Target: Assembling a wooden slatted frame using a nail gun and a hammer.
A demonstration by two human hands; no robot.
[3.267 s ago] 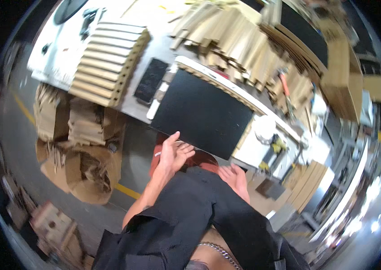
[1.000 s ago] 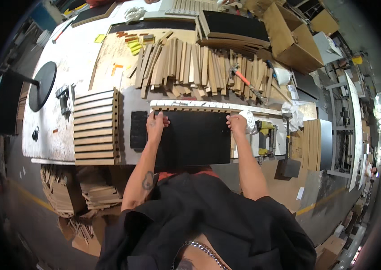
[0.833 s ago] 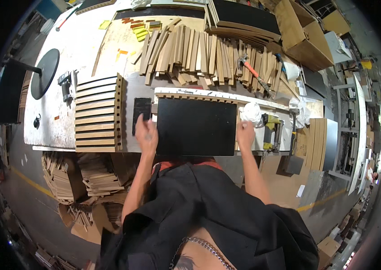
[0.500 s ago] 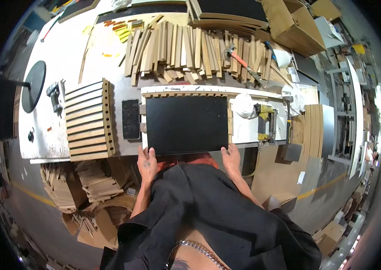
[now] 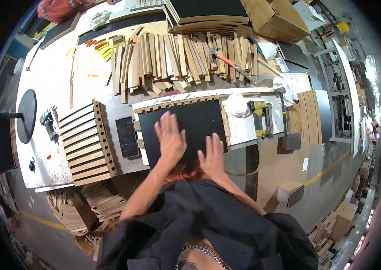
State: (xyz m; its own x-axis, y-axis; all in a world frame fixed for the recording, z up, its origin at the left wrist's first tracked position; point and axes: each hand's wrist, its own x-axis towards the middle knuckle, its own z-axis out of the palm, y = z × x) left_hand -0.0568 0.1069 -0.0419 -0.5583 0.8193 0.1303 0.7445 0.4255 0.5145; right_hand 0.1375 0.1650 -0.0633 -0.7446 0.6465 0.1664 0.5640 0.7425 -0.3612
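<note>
Head view: a flat, matte black panel (image 5: 186, 126) lies at the workbench's (image 5: 46, 162) near edge, left hand (image 5: 170, 139) and right hand (image 5: 212, 155) pressed flat on it, fingers spread.

Black panel (image 5: 186, 128): matt, felt-like. Slat panel (image 5: 84, 141) at bench's left edge: bare light wood on black backing. Loose strips (image 5: 172, 58): raw wood. Bench top (image 5: 55, 72): scuffed white.

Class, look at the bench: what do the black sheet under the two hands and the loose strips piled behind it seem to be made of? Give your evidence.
Black sheet: probably felt or a matte-coated board; flat, dull, no shine or grain, and both the left hand and right hand lie flat on it. Strips: apparently bare wood; tan, with darker streaks and square-cut ends, no gloss.
</note>
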